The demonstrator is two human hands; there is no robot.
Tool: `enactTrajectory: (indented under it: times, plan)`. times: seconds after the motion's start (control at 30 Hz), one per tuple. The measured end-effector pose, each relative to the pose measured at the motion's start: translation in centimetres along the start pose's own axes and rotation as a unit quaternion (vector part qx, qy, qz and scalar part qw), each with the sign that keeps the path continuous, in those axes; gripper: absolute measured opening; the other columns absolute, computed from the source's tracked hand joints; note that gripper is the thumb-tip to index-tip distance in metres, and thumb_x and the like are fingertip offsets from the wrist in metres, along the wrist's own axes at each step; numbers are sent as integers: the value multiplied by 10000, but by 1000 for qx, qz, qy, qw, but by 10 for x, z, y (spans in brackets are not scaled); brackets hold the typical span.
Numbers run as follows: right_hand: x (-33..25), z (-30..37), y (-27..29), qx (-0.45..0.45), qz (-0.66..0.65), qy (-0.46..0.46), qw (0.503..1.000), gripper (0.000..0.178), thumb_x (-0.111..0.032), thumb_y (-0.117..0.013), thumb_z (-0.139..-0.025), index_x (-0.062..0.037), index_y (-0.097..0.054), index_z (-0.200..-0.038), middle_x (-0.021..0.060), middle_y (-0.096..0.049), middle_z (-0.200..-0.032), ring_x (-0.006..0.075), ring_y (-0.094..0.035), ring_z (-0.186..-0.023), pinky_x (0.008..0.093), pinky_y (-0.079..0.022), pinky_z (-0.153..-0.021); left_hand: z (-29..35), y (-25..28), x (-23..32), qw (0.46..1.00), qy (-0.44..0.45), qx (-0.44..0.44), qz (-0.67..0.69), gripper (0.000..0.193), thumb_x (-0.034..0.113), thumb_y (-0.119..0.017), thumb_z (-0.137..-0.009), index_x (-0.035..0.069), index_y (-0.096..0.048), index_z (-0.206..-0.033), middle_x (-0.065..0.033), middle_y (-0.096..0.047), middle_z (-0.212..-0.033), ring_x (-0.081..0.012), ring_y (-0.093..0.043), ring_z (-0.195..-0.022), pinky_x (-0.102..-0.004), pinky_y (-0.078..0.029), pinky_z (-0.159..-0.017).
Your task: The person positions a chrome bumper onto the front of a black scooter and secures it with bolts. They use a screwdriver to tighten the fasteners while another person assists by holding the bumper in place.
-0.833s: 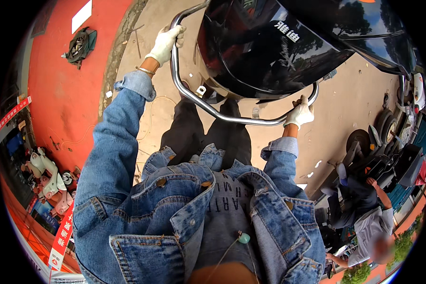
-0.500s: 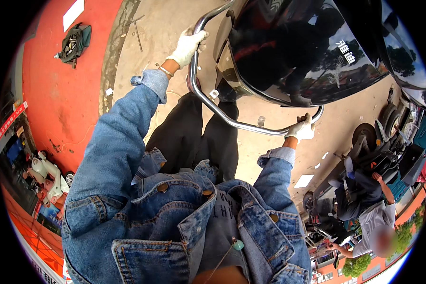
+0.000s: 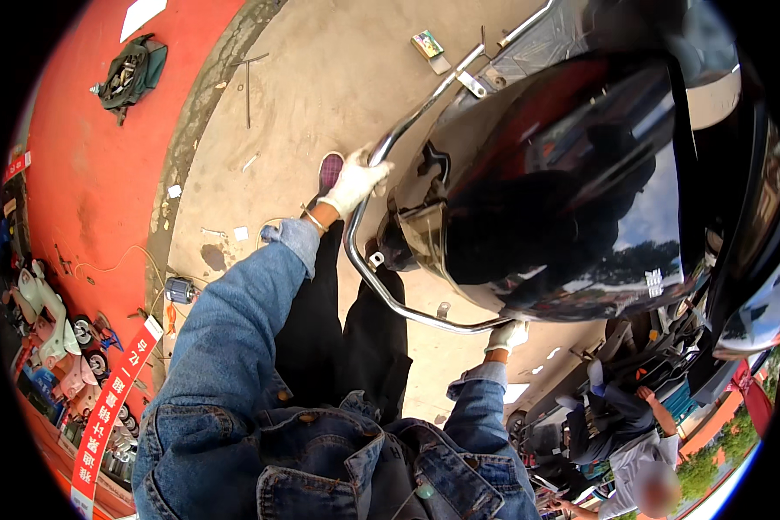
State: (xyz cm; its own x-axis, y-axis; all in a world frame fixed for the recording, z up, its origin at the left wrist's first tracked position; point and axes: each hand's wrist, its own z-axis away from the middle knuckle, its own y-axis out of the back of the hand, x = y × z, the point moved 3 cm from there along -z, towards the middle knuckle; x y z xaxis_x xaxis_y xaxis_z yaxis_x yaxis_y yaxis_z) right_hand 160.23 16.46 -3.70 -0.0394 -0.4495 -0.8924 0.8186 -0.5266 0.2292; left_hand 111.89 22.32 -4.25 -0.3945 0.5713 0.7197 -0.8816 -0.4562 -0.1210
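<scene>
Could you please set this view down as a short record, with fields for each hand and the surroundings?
Left hand: white-gloved, closed around the curved metal bar
Right hand: white-gloved, at the bar's lower stretch; fingers partly hidden
Beside the bar: glossy black body panel
Paved ground, upper left: T-shaped tool
Red ground: dark green bag
Lower right: another person, grey top

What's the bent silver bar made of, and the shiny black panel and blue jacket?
Bent bar: metal, likely chromed, with bright highlights. Black panel: perhaps plastic or painted metal; its gloss reflects sky and trees. Jacket: seemingly denim, matte, faded blue with stitched seams.
</scene>
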Motion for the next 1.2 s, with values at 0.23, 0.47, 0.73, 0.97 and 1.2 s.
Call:
enactTrajectory:
  times: [0.23, 0.47, 0.73, 0.97, 1.2]
  plan:
    - [29, -31, 23, -74, -48, -115, 989, 242, -164, -574, -850, -51, -592, -1063, 46, -615, -886, 187, -582, -850, 332, -481, -720, -10, 3, 18, 998, 61, -9, -18, 823, 241, -707, -784, -94, -228, -1363, -41, -587, -706, -99, -548, -509, -228, -436, -457]
    - [0, -9, 19, -39, 21, -141, 989, 239, -162, -569, -854, -51, -589, -1064, 45, -616, -885, 188, -583, -839, 332, -483, -716, -23, -13, 46, 991, 91, -66, 65, 686, 166, -686, -821, -49, -278, -1329, -19, -549, -714, -92, -504, -477, -238, -403, -414]
    - [-19, -11, 28, -15, 54, -158, 986, 236, -161, -564, -858, -52, -585, -1066, 44, -617, -884, 188, -585, -825, 333, -485, -711, -31, -19, 58, 980, 87, -112, 142, 194, 46, -596, -861, 69, -449, -985, 13, -484, -631, -80, -476, -451, -228, -377, -397]
    - [-11, -19, 34, -20, 48, -172, 984, 233, -159, -560, -862, -52, -582, -1067, 44, -618, -883, 189, -587, -813, 333, -487, -708, -35, -39, 61, 985, 69, -110, 118, 254, 58, -611, -854, 42, -433, -1034, 6, -488, -648, -83, -473, -453, -229, -380, -398]
    - [-8, -32, 43, -27, 46, -180, 982, 230, -158, -556, -866, -52, -579, -1068, 43, -619, -882, 190, -589, -801, 333, -489, -704, -36, -45, 45, 987, 108, -48, 109, 451, 103, -637, -845, -9, -374, -1194, -25, -513, -673, -91, -475, -471, -240, -392, -414]
